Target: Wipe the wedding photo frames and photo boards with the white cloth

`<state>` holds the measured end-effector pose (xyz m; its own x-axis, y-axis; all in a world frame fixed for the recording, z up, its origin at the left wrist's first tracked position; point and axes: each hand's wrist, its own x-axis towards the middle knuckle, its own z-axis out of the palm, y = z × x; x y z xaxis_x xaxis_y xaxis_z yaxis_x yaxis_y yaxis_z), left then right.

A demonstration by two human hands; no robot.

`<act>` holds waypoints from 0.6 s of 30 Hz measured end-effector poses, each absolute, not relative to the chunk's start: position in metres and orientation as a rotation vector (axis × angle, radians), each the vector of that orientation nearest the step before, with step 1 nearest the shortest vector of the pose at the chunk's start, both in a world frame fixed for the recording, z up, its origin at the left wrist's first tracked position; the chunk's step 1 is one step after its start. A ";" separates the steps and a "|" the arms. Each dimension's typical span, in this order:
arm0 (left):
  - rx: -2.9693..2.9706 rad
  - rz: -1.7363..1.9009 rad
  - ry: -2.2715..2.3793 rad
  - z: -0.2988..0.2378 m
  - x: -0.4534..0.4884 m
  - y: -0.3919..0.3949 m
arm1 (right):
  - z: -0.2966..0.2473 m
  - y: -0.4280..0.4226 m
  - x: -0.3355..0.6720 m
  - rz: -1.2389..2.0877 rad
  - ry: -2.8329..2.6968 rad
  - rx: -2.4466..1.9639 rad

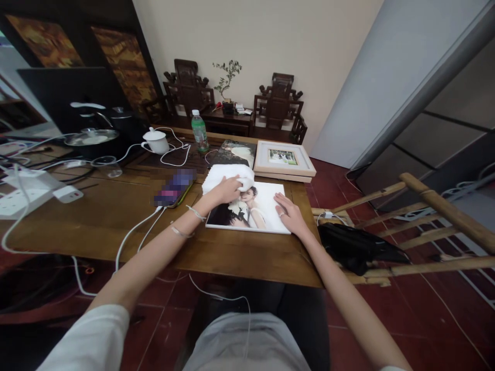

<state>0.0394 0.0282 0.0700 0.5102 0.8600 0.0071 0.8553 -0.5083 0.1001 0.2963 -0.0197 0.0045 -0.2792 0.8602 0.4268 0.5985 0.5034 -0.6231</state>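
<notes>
A photo panel (270, 206) with a portrait of two people lies flat on the wooden table in front of me. My left hand (228, 189) grips a white cloth (221, 174), which covers the panel's upper left corner and part of the picture. On the panel's right edge, my right hand (289, 214) rests with its fingers stretched out. Just behind the panel lie a dark photo print (234, 149) and a pale picture frame (263, 154) with a small photo in its middle.
Left of the panel lies a phone (176, 188) with cables. Farther back stand a green-labelled bottle (199, 133), a white lidded cup (155, 141) and a clear plastic cup (107, 166). A white power strip (23, 193) sits far left. A bamboo chair (444, 211) holds a black bag (348, 245).
</notes>
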 end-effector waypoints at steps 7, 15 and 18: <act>2.735 0.098 1.479 0.064 0.048 -0.006 | 0.004 -0.020 0.295 0.441 -2.001 -1.194; 2.701 0.063 1.281 0.065 0.044 -0.129 | 0.003 -0.019 0.295 0.431 -1.996 -1.196; 2.682 0.060 1.241 0.068 0.048 -0.136 | 0.003 -0.019 0.295 0.437 -1.992 -1.197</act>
